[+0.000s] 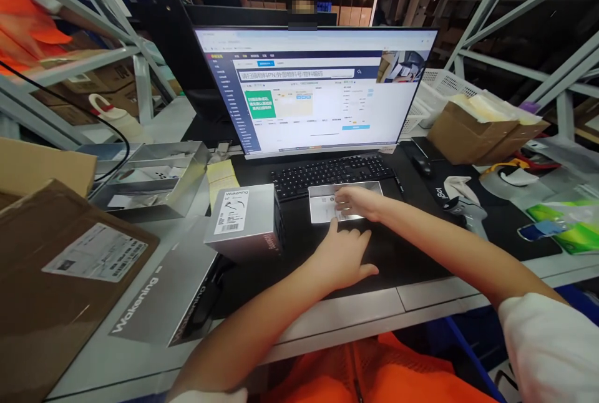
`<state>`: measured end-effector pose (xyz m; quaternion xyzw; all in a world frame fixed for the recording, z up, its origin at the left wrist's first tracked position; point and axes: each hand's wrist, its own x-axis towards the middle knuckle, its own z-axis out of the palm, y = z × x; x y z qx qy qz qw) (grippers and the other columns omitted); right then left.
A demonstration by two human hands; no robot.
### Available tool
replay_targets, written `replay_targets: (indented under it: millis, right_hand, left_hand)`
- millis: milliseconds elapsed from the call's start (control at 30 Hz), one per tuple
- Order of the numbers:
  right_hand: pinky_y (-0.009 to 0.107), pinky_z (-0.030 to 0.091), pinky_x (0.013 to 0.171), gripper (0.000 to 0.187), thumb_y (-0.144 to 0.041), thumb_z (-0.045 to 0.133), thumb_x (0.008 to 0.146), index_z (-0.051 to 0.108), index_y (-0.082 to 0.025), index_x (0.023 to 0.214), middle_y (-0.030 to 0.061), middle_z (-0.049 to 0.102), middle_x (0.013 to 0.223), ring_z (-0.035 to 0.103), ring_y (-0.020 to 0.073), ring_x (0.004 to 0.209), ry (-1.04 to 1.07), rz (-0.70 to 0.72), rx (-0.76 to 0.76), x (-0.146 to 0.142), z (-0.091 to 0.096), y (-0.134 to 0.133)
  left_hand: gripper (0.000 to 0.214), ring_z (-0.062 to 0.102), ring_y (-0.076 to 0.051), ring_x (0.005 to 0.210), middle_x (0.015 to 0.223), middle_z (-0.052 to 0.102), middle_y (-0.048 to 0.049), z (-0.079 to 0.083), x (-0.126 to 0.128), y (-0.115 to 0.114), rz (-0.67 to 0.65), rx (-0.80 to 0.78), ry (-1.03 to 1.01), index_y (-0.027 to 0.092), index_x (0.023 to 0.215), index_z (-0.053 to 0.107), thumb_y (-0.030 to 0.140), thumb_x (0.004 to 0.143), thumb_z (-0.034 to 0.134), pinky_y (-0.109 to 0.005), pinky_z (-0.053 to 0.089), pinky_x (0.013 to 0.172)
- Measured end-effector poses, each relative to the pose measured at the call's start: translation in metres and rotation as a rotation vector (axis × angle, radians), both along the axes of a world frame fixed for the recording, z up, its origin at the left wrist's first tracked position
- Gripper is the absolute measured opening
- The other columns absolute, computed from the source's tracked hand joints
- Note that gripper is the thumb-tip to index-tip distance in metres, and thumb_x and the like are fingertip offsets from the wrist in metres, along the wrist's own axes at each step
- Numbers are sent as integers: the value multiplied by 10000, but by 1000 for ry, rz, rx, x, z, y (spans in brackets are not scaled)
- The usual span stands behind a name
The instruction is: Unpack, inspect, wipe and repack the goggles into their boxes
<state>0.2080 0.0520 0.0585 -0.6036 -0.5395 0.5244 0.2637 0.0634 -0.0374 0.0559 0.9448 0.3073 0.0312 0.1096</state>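
Note:
A flat, shiny silver piece (321, 208) with small print, perhaps a thin box or card, lies just in front of the keyboard (322, 173). My right hand (359, 202) rests over its right part, fingers stretched out, not wrapped round it. Closer to me is my left hand (344, 254), palm down and thumb apart; its index fingertip reaches the silver piece's front edge. Whether that finger presses on it I cannot tell. Left of my hands stands a silver box (259, 216) marked "Wakening", with a white barcode label on top.
A larger silver "Wakening" box (163, 291) and a brown carton (70, 322) occupy the left. Behind them sits an open silver box (187, 200). A monitor (322, 122) stands at the back. Rightward are a mouse (422, 165), a handheld scanner (470, 213) and a tape roll (508, 178).

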Motion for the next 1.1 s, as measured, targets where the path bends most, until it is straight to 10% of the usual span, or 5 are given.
replay_targets:
  millis: [500,1100]
  right_hand:
    - [269,320,577,387,-253,788,757,468,-204,546,-25,478,528,482,151,602,-579,151,119,-24,8,6]
    - [288,528,652,333,-467,488,906,502,-212,693,49,683,760,650,185,697,-524,40,318,61,38,-37]
  left_hand:
    - [688,645,-338,1122,1154,724,-150,1,-5,10,-5,-13,-84,132,1326,594,658,882,602,-592,296,1139]
    - [640,686,-335,1019,1088,743,-140,1,-4,9,-4,-36,-75,129,1233,639,670,899,573,-533,395,1043]
